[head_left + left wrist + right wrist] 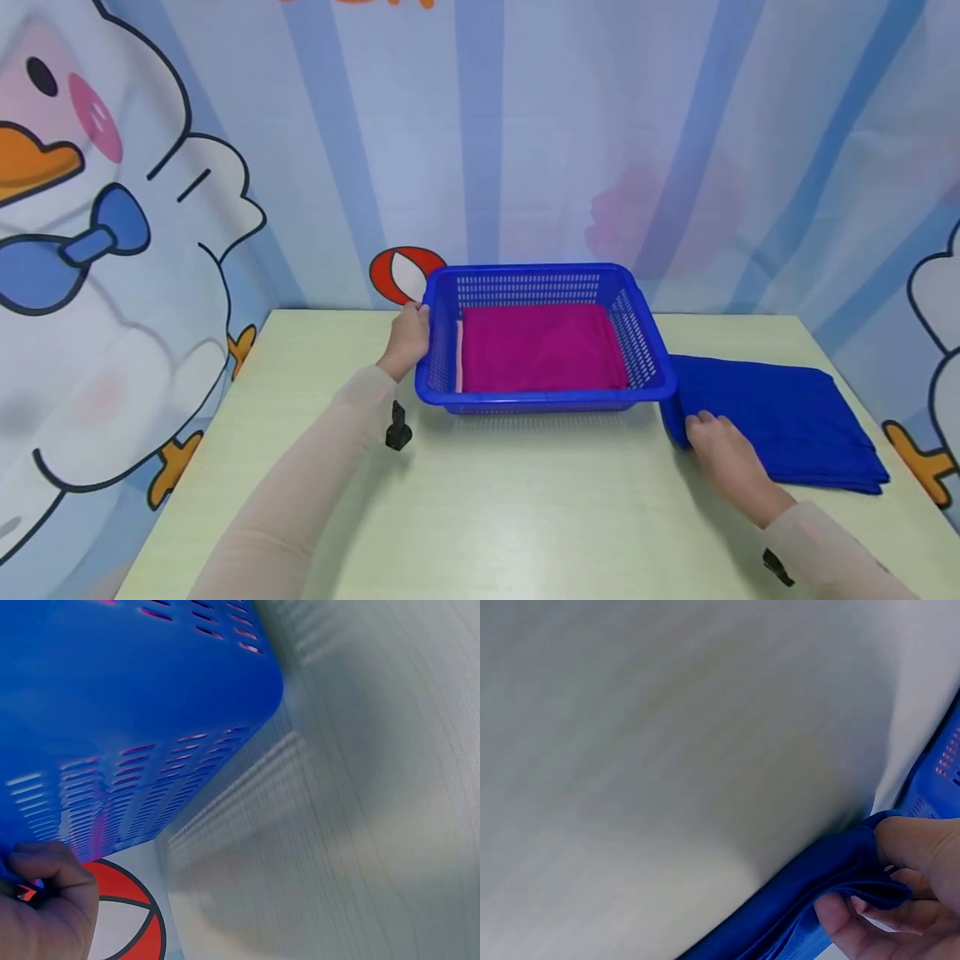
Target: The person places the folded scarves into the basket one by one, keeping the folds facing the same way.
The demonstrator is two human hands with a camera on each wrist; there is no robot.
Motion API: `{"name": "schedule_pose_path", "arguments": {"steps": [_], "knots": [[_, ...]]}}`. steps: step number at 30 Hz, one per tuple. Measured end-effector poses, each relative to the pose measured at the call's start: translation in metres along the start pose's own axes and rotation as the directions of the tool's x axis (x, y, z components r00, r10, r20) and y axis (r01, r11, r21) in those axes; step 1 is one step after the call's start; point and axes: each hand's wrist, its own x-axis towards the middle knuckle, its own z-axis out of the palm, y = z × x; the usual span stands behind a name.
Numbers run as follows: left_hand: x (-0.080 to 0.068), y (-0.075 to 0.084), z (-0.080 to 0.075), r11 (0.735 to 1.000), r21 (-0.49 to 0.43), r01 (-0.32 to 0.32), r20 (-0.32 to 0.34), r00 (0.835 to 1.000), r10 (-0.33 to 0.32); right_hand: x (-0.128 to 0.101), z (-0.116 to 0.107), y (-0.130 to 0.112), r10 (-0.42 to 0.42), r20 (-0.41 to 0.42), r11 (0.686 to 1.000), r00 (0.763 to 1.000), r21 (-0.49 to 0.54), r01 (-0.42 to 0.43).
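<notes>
Across the upper frame, a cartoon-printed backdrop (540,150) is seen. Below it, a pale table (540,508) is spread. At centre, a blue basket (545,402) is gripped at its left rim by the left hand (407,340). At right, a folded blue cloth (780,421) is laid on the table, its left edge pinched by the right hand (726,462); most of it is stretched rightward from that grip. Inside the basket, a folded magenta cloth (540,346) is contained.

This looks like a staged tabletop booth, with a cartoon-printed backdrop (420,150) around a pale table (525,508).
</notes>
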Motion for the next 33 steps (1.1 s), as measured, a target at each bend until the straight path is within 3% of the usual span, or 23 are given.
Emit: {"name": "schedule_pose_path", "arguments": {"steps": [12,25,33], "knots": [[-0.003,0.002,0.0,1.0,0.0,-0.008,0.003,1.0,0.008,-0.017,0.004,-0.004,-0.042,-0.092,0.999,0.995,-0.008,0.041],[-0.004,0.002,-0.002,1.0,-0.006,-0.017,0.001,1.0,0.017,-0.026,-0.002,-0.013,-0.035,-0.02,0.999,0.999,-0.039,0.034],[-0.006,0.004,-0.001,1.0,-0.026,-0.007,0.004,1.0,0.007,-0.03,-0.002,-0.014,-0.036,-0.027,0.999,0.999,-0.042,0.035]]}}
